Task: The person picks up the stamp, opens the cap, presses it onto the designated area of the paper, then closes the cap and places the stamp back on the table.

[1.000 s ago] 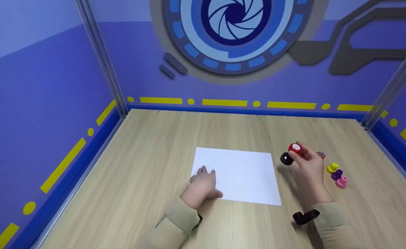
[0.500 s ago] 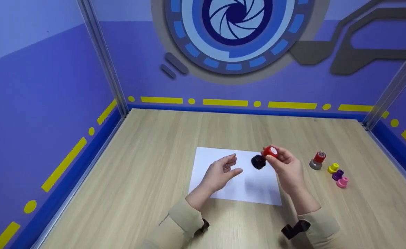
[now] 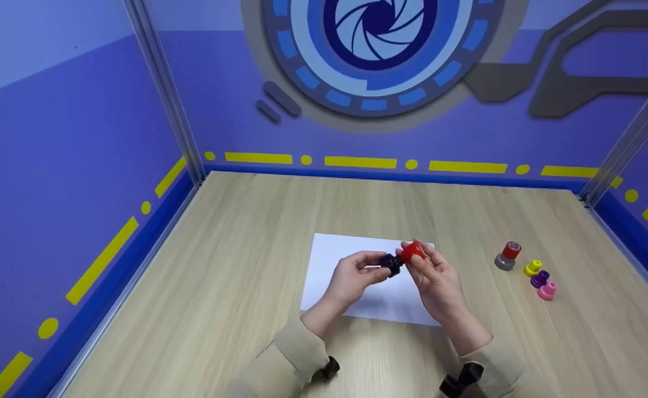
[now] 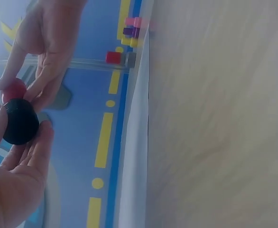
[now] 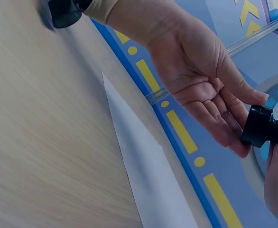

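Over the white paper, both hands hold one stamp between them, raised off the sheet. It has a rounded black handle and a red end. My left hand pinches the black handle between thumb and fingers; the left wrist view shows that handle close up. My right hand grips the red end with curled fingers. In the right wrist view a thin black neck joins the handle to the red part, which the fingers partly cover.
To the right stands another stamp, grey below and red on top. Beside it are small yellow, purple and pink stamp-like pieces on the wooden table. Blue panels wall the back and sides.
My right hand has carried the black-and-red stamp leftward from the table's right side to above the paper. My left hand has lifted off the paper and taken hold of the black handle.
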Action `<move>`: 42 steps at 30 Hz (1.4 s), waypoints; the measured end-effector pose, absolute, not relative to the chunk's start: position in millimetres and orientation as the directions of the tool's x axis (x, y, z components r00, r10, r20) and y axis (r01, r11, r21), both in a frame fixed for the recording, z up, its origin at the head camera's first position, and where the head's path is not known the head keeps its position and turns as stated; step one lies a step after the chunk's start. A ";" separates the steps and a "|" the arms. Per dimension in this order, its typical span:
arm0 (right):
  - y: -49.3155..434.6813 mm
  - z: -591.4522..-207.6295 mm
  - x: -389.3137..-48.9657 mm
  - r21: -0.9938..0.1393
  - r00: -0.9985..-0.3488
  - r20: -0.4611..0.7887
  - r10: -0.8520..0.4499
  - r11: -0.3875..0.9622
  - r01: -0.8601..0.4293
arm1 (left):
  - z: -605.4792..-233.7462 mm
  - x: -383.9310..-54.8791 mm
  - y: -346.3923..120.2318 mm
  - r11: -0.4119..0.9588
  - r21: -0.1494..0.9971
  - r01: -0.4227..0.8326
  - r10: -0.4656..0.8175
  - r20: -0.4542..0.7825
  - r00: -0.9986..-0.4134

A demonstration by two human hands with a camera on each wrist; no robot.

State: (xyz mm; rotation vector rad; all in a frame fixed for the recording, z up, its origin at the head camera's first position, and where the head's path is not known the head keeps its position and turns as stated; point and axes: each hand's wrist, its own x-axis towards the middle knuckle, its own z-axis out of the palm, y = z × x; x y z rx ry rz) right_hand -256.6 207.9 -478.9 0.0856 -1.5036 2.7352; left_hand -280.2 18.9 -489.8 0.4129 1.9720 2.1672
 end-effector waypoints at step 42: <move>208.2 -477.3 -306.1 -0.992 -0.977 0.102 0.187 -0.049 -0.112 | -478.2 -306.4 -28.6 0.303 0.918 0.257 0.166 0.215 -0.963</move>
